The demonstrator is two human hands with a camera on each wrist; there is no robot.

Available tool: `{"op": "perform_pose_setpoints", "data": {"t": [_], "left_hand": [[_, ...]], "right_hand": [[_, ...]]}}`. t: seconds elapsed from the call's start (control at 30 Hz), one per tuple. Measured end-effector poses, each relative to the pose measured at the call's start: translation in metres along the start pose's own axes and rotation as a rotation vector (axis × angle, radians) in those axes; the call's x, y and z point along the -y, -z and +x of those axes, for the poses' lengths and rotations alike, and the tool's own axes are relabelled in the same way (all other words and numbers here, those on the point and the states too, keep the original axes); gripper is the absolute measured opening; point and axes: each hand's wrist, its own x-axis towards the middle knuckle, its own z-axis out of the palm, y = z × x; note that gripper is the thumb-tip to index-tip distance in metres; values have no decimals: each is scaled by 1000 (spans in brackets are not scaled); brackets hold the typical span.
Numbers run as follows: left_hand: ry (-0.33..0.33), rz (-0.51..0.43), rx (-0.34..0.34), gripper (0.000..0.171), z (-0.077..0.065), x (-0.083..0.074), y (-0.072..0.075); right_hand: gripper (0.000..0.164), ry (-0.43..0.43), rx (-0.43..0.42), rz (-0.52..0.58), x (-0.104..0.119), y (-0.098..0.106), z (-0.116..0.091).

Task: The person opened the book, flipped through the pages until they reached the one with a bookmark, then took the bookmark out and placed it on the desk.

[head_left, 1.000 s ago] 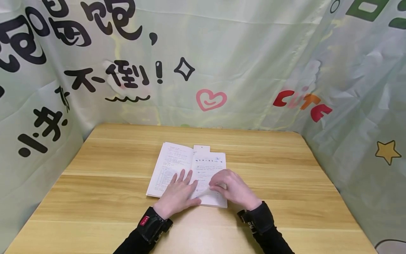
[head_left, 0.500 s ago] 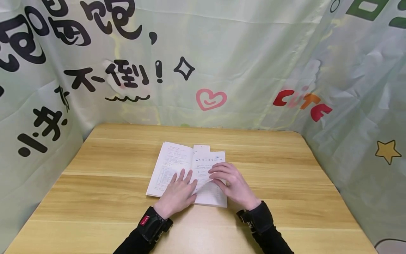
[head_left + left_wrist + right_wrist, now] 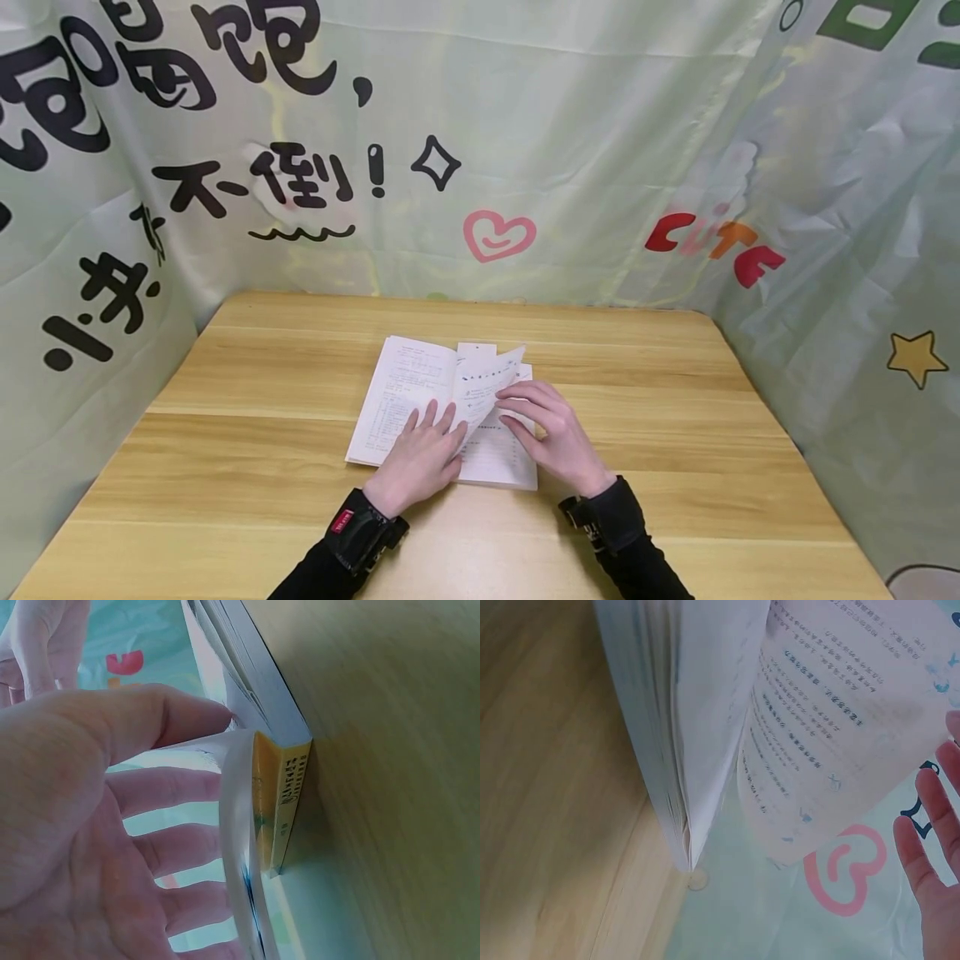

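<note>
There goes 1 page (image 3: 482, 390), peeled higher than a moment ago beside the loosely parted right hand (image 3: 551, 427); the book (image 3: 408, 375) lies open beneath the spread left hand (image 3: 416, 465), the turn seemingly under way.

Two black-sleeved forearms (image 3: 315, 575) angle in toward each other from the bottom. The left hand (image 3: 416, 462) is basically palm down, fingers fanned out and pretty straight. The right hand (image 3: 555, 433) is nearby, fingers just loosely bent, thumb apart from them.
</note>
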Motion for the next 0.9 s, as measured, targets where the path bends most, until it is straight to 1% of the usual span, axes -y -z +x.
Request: {"op": "perform_pose_setpoints", "data": {"t": [0.13,0.2,0.33,0.43,0.57,0.73,0.8,0.87,0.9], "left_hand": [[0,-1,-13,44,0,0,0],[3,0,-16,45,0,0,-1],[13,-6,-17,48,0,-1,0],[26,-42,-34,51,1,0,0],[59,-125,-99,57,2,0,0],[100,-219,-222,68,4,1,1],[128,-259,-264,71,5,2,2],[165,-301,-289,74,6,3,3],[182,-307,-302,76,6,4,4]], "right_hand": [[37,-22,-4,-13,0,0,-1],[36,-52,16,-22,0,1,-2],[27,-104,125,-26,-1,-1,-5],[21,-121,200,-7,-1,-3,-7],[18,-145,227,11,-1,-4,-9],[17,-171,255,18,-1,-5,-11],[16,-177,266,22,-2,-5,-12],[16,-183,275,21,-2,-5,-12],[16,-187,283,22,-2,-5,-12]]}}
